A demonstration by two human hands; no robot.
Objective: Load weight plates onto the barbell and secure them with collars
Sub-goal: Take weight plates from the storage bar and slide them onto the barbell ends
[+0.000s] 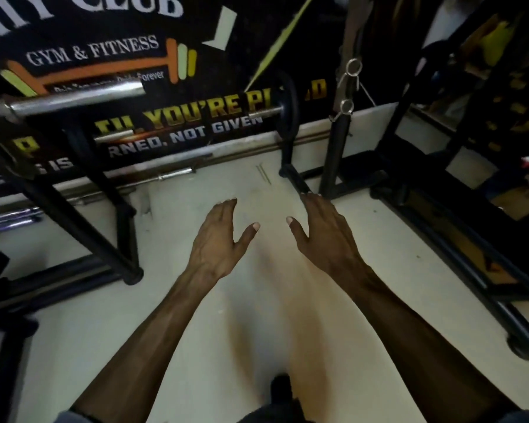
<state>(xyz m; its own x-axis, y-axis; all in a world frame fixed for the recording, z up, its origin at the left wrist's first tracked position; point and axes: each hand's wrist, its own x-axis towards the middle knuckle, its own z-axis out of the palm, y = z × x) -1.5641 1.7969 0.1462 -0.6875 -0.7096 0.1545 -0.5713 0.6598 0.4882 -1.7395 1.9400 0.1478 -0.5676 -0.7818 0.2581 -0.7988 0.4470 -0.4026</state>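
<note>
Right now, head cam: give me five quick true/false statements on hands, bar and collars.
1. Both hands are empty. True: the left hand and right hand are open over the floor.
2. The right hand grips the barbell sleeve. False: it is well short of the barbell sleeve, touching nothing.
3. Spring collars hang on the upright at right. True: spring collars are clipped to the upright.
4. A collar is already on the near sleeve. False: the near sleeve is bare.
5. A black plate sits on a bar at centre. True: black plate.
</note>
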